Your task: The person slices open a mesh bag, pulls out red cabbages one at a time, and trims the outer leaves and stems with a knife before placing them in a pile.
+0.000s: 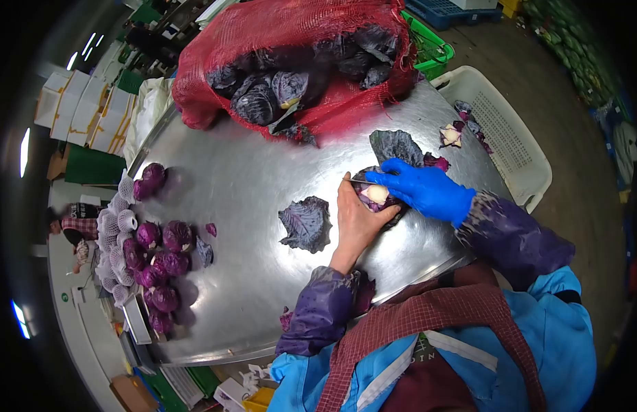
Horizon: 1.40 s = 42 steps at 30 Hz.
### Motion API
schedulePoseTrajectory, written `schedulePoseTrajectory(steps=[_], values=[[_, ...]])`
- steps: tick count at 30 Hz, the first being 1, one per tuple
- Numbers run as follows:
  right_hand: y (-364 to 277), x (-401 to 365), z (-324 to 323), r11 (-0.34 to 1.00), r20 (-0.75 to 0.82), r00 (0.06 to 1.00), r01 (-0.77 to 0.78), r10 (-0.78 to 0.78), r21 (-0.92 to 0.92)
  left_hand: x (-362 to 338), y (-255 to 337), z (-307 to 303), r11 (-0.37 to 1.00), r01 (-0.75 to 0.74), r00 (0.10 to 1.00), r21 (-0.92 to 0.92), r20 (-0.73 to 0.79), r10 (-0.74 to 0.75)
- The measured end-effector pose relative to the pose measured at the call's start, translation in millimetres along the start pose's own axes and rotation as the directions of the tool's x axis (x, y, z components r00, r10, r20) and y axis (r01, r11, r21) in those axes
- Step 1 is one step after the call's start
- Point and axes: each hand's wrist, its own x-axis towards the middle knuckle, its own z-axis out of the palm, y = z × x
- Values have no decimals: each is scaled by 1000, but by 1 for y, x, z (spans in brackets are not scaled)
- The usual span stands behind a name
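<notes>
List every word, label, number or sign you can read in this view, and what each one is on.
"DIN" or "OIN", first letter unclear, partly covered by straps: chest of the maroon garment.
Pale marks, too small to read: the co-worker's dark top.
Round green mark, too small to read: the pale surface at left.
No lettering seen: the cabbage in the hands, the red net bag.

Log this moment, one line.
left hand: bare, holding red cabbage; right hand: blue-gloved, holding knife; cabbage: pale stem end exposed; sack: red mesh, cabbages inside
</notes>
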Motion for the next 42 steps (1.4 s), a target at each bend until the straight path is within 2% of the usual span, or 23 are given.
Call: schedulePoseTrajectory(steps=[2,3,4,5,6,8,9,11,15,17,19,21,22,24,25,27,28,32,35,37,39,41,42], values=[[0,20,-11,920,99,970,-175,222,-351,-2,-1,4,997,-66,998,25,15,66],[14,33,-17,876,176,943,-179,283,-449,-5,-1,8,991,-130,991,44,24,129],[49,44,-3,912,140,957,-190,255,-362,-10,1,12,970,-221,974,96,-22,224],[79,47,12,941,94,969,-197,230,-274,-12,4,12,972,-217,975,86,-32,220],[83,43,13,942,85,970,-197,228,-273,-11,4,9,979,-191,980,67,-42,194],[80,32,22,970,-164,961,-202,222,134,-7,2,5,995,-97,993,8,-64,97],[76,26,25,970,-160,961,-204,224,134,-5,0,2,999,-27,997,-31,-72,25],[61,7,32,975,-305,952,86,-21,203,0,-1,4,1000,15,995,-1,-101,-15],[35,-24,48,998,-264,964,-26,41,60,2,7,10,999,5,995,52,-100,0],[32,-27,54,990,-358,933,9,42,139,3,9,13,996,3,995,86,-95,5],[37,-26,60,997,-396,918,11,20,77,3,8,15,989,-99,986,110,-123,113],[39,-24,61,968,-359,922,-53,142,246,1,11,20,979,-116,985,167,-107,135],[40,-22,61,967,-360,921,-59,148,247,0,14,22,967,-131,983,220,-98,155],[44,-15,60,981,-353,916,-168,192,96,0,18,24,956,-140,983,258,-81,166],[52,-11,56,981,-354,915,-171,194,96,1,21,24,943,-147,982,299,-69,175],[70,2,44,998,-253,967,-9,-7,-63,4,25,22,946,-138,985,294,-58,162],[60,0,21,992,-97,993,-74,64,-101,5,26,21,949,-126,988,288,-49,146],[63,8,17,968,-36,995,-100,95,-231,4,23,22,950,-108,989,292,-69,133],[90,19,30,968,-101,976,-208,195,-141,1,19,21,980,-74,995,186,-45,84],[115,16,32,915,-129,922,-381,365,-134,-9,14,20,924,-298,951,238,-14,310],[122,5,40,895,-155,891,-441,427,-67,-7,-8,13,940,-327,945,100,27,326],[126,-11,62,909,-402,859,-154,318,388,-5,-19,-14,985,-173,978,-3,119,172],[111,-12,58,833,-398,852,-77,340,548,-6,-26,-24,983,-158,982,90,120,147]])
